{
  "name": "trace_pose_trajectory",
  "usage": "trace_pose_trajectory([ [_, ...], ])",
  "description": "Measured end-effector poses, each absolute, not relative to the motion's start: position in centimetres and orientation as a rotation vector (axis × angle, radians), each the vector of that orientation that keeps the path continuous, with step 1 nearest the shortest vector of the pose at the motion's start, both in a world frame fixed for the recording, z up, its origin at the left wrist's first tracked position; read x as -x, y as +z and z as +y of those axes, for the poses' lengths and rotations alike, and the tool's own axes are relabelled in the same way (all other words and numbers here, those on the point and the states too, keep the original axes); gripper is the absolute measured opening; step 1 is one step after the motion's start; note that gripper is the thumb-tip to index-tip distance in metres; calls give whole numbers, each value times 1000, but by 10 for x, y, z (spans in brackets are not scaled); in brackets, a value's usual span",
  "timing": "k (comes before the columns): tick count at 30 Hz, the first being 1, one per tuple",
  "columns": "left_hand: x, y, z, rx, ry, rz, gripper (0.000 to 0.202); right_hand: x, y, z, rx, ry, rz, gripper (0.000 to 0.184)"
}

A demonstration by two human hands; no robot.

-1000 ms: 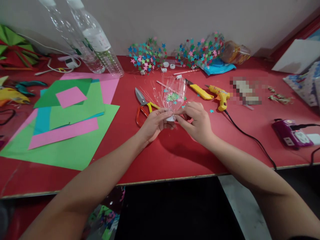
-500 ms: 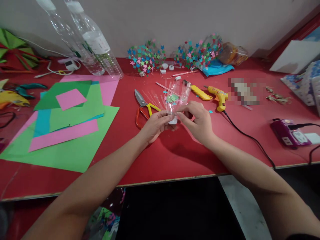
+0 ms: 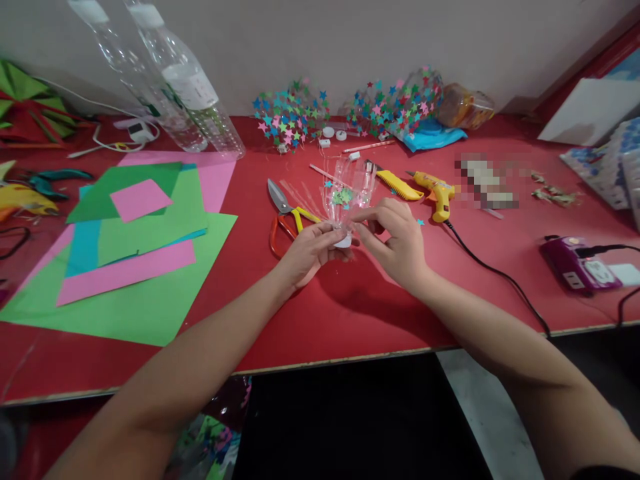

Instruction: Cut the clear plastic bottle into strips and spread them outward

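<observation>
Over the red table, my left hand (image 3: 311, 250) is closed round the neck of a clear cut plastic bottle top (image 3: 357, 175), just above its white cap (image 3: 343, 241). The bottle's wall is slit into thin strips that fan outward and up. My right hand (image 3: 397, 237) pinches at the base of these strips with thumb and forefinger; its other fingers are curled. Green paper stars (image 3: 343, 195) show through the clear plastic. Just left of the bottle lie scissors (image 3: 281, 200) with red and yellow handles, partly behind my left hand.
A yellow utility knife (image 3: 400, 185) and a corded yellow glue gun (image 3: 440, 197) lie to the right. Coloured paper sheets (image 3: 150, 310) cover the left side. Tall plastic bottles (image 3: 193, 100) and star-covered decorations (image 3: 395, 107) stand by the wall. A purple power socket (image 3: 575, 267) sits far right.
The view has shifted very slightly. My right fingertips have moved a little at the base of the strips; my left hand keeps its hold on the bottle top.
</observation>
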State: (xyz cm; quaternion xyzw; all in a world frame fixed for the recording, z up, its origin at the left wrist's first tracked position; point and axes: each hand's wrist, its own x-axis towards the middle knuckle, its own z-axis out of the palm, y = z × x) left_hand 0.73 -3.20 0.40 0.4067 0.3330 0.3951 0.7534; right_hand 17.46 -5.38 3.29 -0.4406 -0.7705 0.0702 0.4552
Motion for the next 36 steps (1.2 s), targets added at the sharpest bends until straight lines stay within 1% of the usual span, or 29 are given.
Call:
trace_pose_trajectory([
  [12,-7,2,-31,-861,851,717,24,-175,33,-53,1132,183,-1846,8],
  [22,-6,-2,-31,-907,847,713,29,-173,31,-50,1205,415,-1707,5],
  [27,-7,-4,-30,-914,871,743,27,-173,30,-49,1238,455,-1681,5],
  [36,-7,-4,-30,-943,851,747,26,-172,31,-51,1174,468,-1696,4],
])
